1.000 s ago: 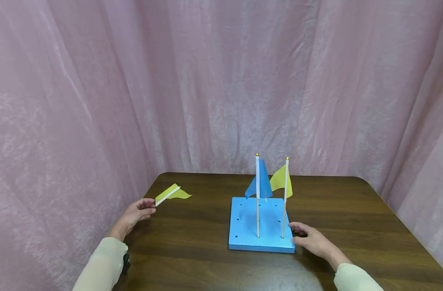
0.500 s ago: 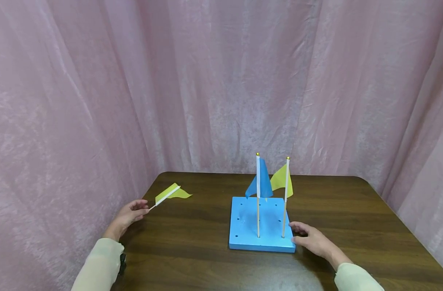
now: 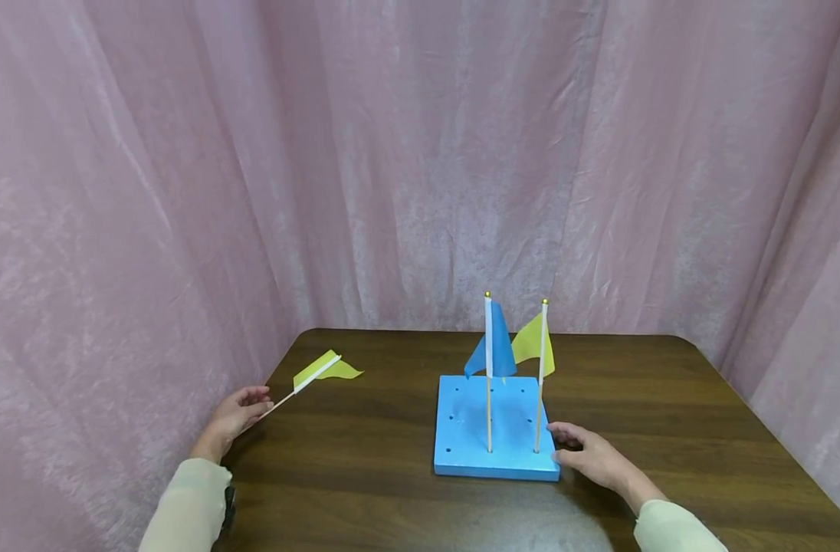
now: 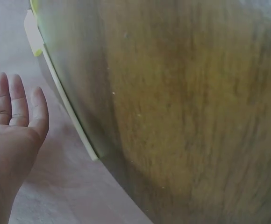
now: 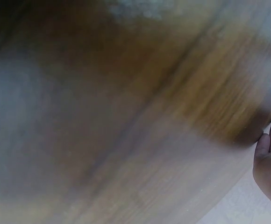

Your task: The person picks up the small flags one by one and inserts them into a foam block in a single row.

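A yellow flag (image 3: 316,372) on a thin stick lies on the table at the left, its stick slanting down towards me. Beside the lower part of that stick is my left hand (image 3: 232,420), its fingers loosely extended. The left wrist view shows the bare stick (image 4: 70,102) along the table edge, apart from the visible fingers. My right hand (image 3: 599,458) rests with thumb and fingertips at the right edge of a blue board (image 3: 471,460). A blue flag (image 3: 503,345) and another yellow flag (image 3: 530,341) stand upright in the board's front holes.
Several holes (image 3: 448,450) dot the board. The brown wooden table (image 3: 365,491) has rounded far corners. Pink curtains (image 3: 420,169) hang behind it and at both sides.
My left hand has drawn back to the left and towards me along the stick, uncovering more of it. The lying flag stays nearly in place. My right hand has not visibly moved.
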